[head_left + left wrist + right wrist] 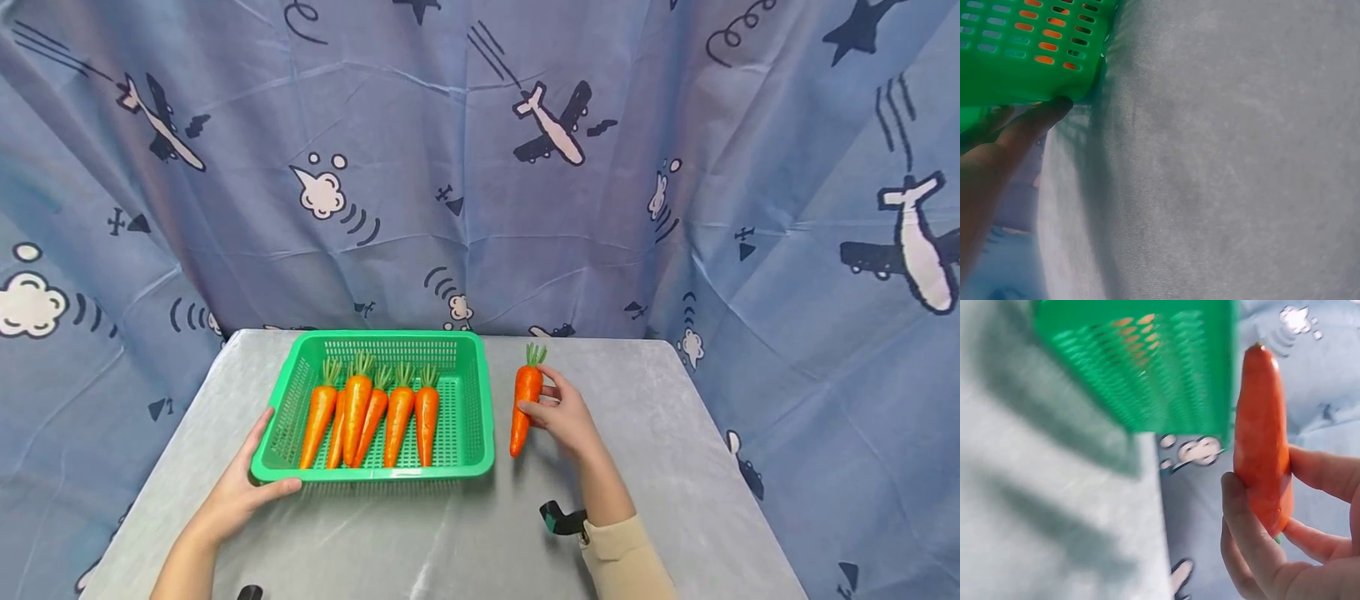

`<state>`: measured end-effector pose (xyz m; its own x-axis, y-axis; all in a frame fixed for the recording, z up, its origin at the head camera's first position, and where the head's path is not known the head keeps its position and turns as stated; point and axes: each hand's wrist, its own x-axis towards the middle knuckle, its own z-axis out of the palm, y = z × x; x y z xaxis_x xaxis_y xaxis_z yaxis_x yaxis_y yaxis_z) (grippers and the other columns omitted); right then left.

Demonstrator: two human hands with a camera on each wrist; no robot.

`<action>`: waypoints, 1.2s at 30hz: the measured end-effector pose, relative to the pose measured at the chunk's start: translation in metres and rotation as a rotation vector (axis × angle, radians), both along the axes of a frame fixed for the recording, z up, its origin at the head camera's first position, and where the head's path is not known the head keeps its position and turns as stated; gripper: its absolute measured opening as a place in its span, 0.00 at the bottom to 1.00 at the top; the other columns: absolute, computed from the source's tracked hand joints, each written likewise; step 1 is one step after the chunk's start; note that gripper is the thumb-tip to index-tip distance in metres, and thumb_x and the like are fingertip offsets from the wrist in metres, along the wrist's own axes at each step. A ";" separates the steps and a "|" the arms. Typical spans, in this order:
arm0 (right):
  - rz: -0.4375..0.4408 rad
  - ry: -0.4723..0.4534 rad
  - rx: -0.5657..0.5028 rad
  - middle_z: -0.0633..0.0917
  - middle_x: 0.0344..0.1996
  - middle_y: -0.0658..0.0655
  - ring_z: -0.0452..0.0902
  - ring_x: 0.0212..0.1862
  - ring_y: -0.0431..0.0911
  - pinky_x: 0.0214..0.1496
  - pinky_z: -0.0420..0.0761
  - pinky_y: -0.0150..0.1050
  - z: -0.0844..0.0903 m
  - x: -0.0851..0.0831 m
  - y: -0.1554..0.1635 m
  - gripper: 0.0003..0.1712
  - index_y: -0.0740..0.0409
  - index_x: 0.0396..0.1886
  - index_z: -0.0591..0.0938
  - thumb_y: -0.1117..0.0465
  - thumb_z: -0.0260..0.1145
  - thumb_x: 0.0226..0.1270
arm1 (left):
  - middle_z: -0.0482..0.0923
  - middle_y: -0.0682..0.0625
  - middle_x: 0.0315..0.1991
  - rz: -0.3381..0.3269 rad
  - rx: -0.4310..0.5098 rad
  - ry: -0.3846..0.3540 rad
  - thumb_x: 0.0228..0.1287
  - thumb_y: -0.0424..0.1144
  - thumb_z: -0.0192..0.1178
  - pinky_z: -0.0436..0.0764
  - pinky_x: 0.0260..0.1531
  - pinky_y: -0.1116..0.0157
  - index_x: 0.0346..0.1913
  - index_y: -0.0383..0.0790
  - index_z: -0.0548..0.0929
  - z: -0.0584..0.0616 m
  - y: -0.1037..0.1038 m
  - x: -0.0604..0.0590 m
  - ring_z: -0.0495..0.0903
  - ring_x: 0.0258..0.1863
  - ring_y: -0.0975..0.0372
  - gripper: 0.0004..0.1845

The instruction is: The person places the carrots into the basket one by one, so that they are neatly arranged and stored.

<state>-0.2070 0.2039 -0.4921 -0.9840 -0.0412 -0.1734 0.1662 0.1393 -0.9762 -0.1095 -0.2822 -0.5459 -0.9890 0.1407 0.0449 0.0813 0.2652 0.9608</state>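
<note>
The right hand (564,414) grips a carrot (524,400) beside the green basket (480,400); the left hand (243,483) seemingly holds its near corner, thumb on the rim.

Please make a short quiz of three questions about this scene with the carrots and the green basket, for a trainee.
1. True or false: the right hand holds a carrot outside the green basket.
2. How many carrots lie inside the basket?
3. Which part of the basket does the left hand grip? A) the far rim B) the near left corner C) the right wall

Key:
1. True. The fingers curl round the carrot, to the right of the basket.
2. Six: five lie side by side, and one thin carrot is partly hidden among them.
3. B. The thumb rests on the near rim at the left corner.
</note>
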 end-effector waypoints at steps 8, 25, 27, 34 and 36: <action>0.053 0.047 -0.046 0.72 0.62 0.70 0.81 0.51 0.51 0.44 0.87 0.43 0.036 0.008 -0.020 0.46 0.52 0.79 0.61 0.71 0.70 0.64 | 0.49 0.27 0.77 0.013 0.010 -0.006 0.58 0.26 0.70 0.73 0.50 0.80 0.83 0.56 0.38 0.001 -0.001 0.003 0.74 0.57 0.75 0.61; 0.173 0.135 -0.036 0.76 0.60 0.68 0.79 0.54 0.58 0.43 0.87 0.46 0.053 0.009 -0.091 0.46 0.51 0.77 0.66 0.67 0.75 0.59 | 0.49 0.27 0.76 0.018 0.011 0.000 0.59 0.26 0.70 0.72 0.51 0.81 0.83 0.55 0.38 -0.002 -0.003 0.004 0.73 0.57 0.76 0.61; 0.179 0.142 -0.031 0.76 0.59 0.68 0.79 0.54 0.59 0.43 0.87 0.46 0.053 0.008 -0.096 0.47 0.51 0.76 0.66 0.67 0.76 0.59 | 0.50 0.27 0.76 0.021 -0.001 -0.005 0.59 0.27 0.70 0.72 0.51 0.81 0.83 0.56 0.38 -0.002 -0.004 0.003 0.73 0.58 0.76 0.61; 0.204 0.152 0.010 0.76 0.59 0.70 0.79 0.53 0.62 0.43 0.87 0.45 0.050 0.005 -0.108 0.46 0.56 0.77 0.65 0.67 0.75 0.60 | 0.51 0.28 0.76 0.026 -0.024 -0.001 0.58 0.28 0.72 0.72 0.51 0.81 0.83 0.58 0.39 0.000 -0.001 0.002 0.73 0.57 0.74 0.62; 0.215 0.141 0.020 0.76 0.59 0.71 0.79 0.54 0.63 0.43 0.87 0.46 0.048 0.004 -0.111 0.46 0.57 0.77 0.64 0.67 0.74 0.61 | 0.52 0.28 0.76 0.021 -0.026 0.000 0.58 0.28 0.72 0.72 0.51 0.80 0.83 0.58 0.39 0.000 0.000 0.001 0.73 0.57 0.74 0.62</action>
